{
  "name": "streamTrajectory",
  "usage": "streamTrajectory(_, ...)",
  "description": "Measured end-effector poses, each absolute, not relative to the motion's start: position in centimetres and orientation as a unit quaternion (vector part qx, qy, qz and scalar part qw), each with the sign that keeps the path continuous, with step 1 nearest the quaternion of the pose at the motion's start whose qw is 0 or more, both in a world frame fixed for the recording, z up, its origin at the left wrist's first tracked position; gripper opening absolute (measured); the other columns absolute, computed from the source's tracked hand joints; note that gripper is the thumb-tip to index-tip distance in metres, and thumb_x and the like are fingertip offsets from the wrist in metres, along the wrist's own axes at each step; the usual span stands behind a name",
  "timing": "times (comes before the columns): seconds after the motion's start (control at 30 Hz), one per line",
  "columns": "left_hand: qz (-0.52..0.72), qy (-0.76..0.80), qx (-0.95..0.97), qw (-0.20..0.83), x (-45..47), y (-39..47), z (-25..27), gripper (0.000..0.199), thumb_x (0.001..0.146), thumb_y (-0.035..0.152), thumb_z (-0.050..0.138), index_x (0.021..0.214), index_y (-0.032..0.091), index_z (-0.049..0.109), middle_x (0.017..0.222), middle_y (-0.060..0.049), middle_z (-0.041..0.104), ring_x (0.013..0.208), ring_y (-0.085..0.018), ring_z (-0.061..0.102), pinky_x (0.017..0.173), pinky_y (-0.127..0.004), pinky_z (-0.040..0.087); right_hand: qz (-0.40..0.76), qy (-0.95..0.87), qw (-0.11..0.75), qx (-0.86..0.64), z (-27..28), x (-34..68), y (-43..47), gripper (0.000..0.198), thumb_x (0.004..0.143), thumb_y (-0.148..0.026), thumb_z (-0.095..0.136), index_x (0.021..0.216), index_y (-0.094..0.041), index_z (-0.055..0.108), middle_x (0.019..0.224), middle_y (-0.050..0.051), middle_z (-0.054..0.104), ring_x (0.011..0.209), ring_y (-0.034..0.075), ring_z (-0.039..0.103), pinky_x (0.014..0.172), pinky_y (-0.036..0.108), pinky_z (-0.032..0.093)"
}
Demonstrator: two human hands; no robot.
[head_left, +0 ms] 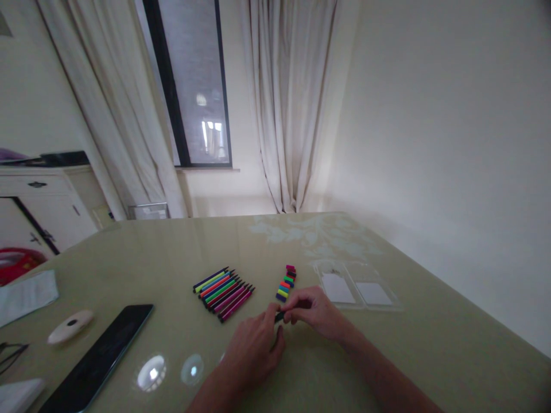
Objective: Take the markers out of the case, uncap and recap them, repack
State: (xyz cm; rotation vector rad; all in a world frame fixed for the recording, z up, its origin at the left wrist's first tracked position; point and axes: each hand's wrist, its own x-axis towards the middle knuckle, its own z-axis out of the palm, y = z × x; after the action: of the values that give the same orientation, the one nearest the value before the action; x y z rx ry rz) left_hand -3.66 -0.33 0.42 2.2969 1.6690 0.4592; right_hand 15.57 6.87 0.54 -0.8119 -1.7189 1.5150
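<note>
In the head view, both forearms reached in from the bottom edge and met over the middle of the desk [387, 344]. The left hand [253, 347] lay knuckles up, fingers curled, thumb and forefinger pinching one end of a small dark marker [279, 316]. The right hand [316, 312] came from the right with the wrist bent inward, its fingertips closed on the other end of the same marker, so the two hands nearly touched. The marker sat just above the desk, close in front of a short stack of coloured caps [286, 283]. To the left of the caps lay a row of markers [224, 288], side by side and slanted. A dark tablet [99, 355] and a white oval case [70, 327] lay well to the left, two clear flat packets [355, 291] to the right
</note>
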Motion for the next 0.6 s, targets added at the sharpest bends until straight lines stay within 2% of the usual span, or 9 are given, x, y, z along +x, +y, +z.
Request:
streamTrajectory(0.17, 0.129, 0.595, 0.777, 0.16, -4.2, 0.0, -0.1, 0.026, 0.097, 0.024, 0.048, 0.122, 0.025, 0.056, 0.101, -0.006, 0.078, 0.093, -0.025, 0.074, 0.072, -0.028, 0.046, 0.541, -0.702, 0.337, -0.319, 1.0, 14.8, 5.6, 0.014, 0.075, -0.033, 0.084, 0.081, -0.02, 0.083, 0.07, 0.002, 0.075, 0.066, 0.017, 0.07, 0.066, 0.028, 0.054)
streamTrajectory(0.3, 0.15, 0.6, 0.764, 0.181, -4.0, 0.2, -0.5, 0.018, 0.102, 0.027, 0.042, 0.112, 0.026, 0.057, 0.095, -0.004, 0.078, 0.088, -0.022, 0.074, 0.068, -0.026, 0.043, 0.509, -0.72, 0.355, -0.31, 1.6, 14.2, 4.7, 0.011, 0.078, -0.031, 0.08, 0.083, -0.021, 0.084, 0.072, 0.003, 0.076, 0.065, 0.016, 0.069, 0.064, 0.027, 0.054)
streamTrajectory(0.4, 0.178, 0.594, 0.76, 0.191, -3.8, 0.1, -0.5, 0.014, 0.098, 0.023, 0.045, 0.108, 0.025, 0.056, 0.095, -0.003, 0.077, 0.088, -0.023, 0.073, 0.069, -0.027, 0.044, 0.485, -0.732, 0.352, -0.324, 1.7, 14.1, 4.9, 0.012, 0.078, -0.033, 0.08, 0.082, -0.021, 0.083, 0.072, 0.003, 0.075, 0.065, 0.016, 0.068, 0.064, 0.026, 0.054)
streamTrajectory(0.5, 0.231, 0.581, 0.759, 0.181, -3.6, -0.1, -0.3, 0.021, 0.096, 0.022, 0.047, 0.116, 0.025, 0.054, 0.098, -0.005, 0.075, 0.088, -0.023, 0.072, 0.075, -0.03, 0.047, 0.474, -0.73, 0.358, -0.338, 1.6, 14.5, 5.9, 0.02, 0.082, -0.04, 0.079, 0.088, -0.021, 0.082, 0.078, 0.003, 0.077, 0.072, 0.018, 0.069, 0.068, 0.028, 0.053)
streamTrajectory(0.6, 0.275, 0.564, 0.76, 0.169, -3.6, -0.1, -0.3, 0.029, 0.099, 0.024, 0.042, 0.126, 0.023, 0.052, 0.105, -0.007, 0.071, 0.095, -0.023, 0.069, 0.083, -0.033, 0.05, 0.443, -0.697, 0.422, -0.373, 1.7, 15.3, 7.1, 0.034, 0.093, -0.051, 0.066, 0.104, -0.021, 0.079, 0.091, 0.006, 0.078, 0.081, 0.02, 0.07, 0.073, 0.03, 0.053)
